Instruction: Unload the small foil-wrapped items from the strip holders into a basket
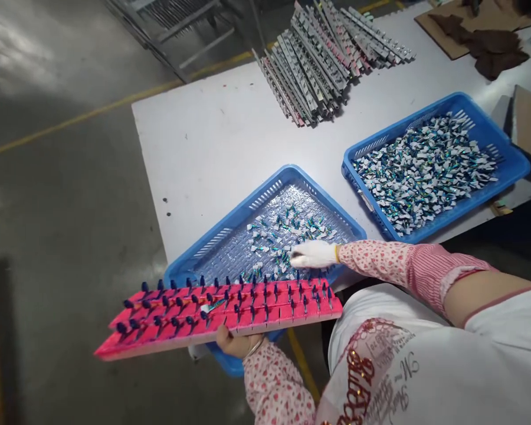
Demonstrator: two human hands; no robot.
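Note:
My left hand (234,343), bare with a bracelet at the wrist, grips the near edge of a bright pink board (177,339). Rows of small dark blue upright pieces stand along the board, and one teal piece with a white tip (213,305) lies among them. My right hand (313,255), in a white glove, reaches into the nearer blue basket (221,239). Its fingers are drawn together, touching loose small teal-and-white pieces (287,224); whatever lies between the fingertips is hidden. The board overlaps the basket's near side.
Another blue basket (508,150), heaped with similar small pieces, stands at the right of the white table (194,141). Piled grey and pink strips (314,65) lie at the back. Brown cloth (491,50) rests on cardboard (442,32). A metal rack (177,23) stands beyond the table.

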